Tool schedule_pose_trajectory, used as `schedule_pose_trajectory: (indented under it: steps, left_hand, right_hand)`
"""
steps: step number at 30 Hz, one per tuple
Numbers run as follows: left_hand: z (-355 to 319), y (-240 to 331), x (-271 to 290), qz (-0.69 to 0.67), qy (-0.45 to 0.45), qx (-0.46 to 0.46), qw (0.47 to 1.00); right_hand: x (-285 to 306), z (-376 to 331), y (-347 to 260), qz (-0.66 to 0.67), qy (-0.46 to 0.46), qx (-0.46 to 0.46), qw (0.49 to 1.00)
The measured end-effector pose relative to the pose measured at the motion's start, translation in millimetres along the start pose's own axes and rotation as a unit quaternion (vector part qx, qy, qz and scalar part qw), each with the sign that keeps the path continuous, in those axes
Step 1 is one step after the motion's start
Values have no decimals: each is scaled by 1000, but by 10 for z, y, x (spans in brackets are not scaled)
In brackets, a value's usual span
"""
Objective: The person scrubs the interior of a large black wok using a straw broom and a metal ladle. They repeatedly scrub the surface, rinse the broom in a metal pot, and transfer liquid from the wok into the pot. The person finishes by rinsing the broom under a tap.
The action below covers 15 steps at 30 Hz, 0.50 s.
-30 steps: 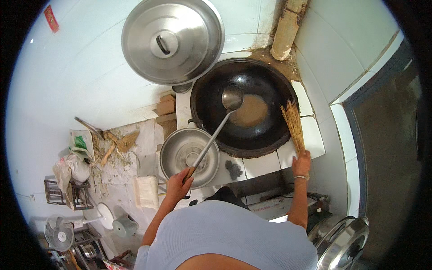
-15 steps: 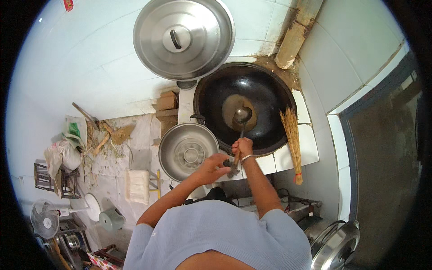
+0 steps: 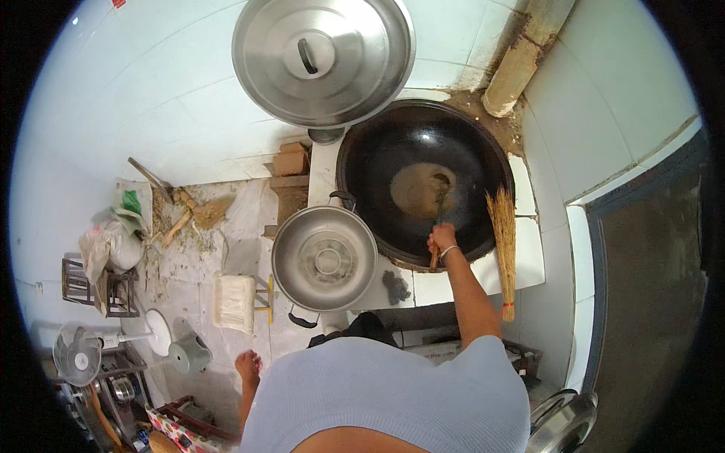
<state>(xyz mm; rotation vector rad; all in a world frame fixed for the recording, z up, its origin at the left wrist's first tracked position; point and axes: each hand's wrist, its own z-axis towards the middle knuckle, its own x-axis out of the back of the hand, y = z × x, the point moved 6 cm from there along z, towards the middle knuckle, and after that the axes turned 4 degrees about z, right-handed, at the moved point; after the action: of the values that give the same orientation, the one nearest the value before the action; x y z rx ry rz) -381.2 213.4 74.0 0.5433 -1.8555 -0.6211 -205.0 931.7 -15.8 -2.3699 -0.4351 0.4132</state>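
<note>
Head view: right hand (image 3: pixel 442 240) clamped on ladle (image 3: pixel 439 208), bowl down in wok (image 3: pixel 423 181) amid brown liquid. Left hand out of sight. Wok apparently not yet emptied; broom (image 3: pixel 503 241) idle on rim.

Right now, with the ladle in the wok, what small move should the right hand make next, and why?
Probably tilt the ladle and scoop. The right hand grips its handle at the near rim of the black wok, and the bowl already sits in the brownish liquid pooled at the bottom.
</note>
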Motion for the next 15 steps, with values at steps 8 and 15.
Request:
schedule_pose_trajectory:
  steps: [8,15]
  left_hand:
    - [-498,-1368,-439,130,-76,132,980]
    - [-246,-1197,-467,-73,-30,124,989]
  right_hand:
    - [-1088,-396,-966,176,-136,-71,972]
    - [-1209,-133,-1575,538,-181,-80,819]
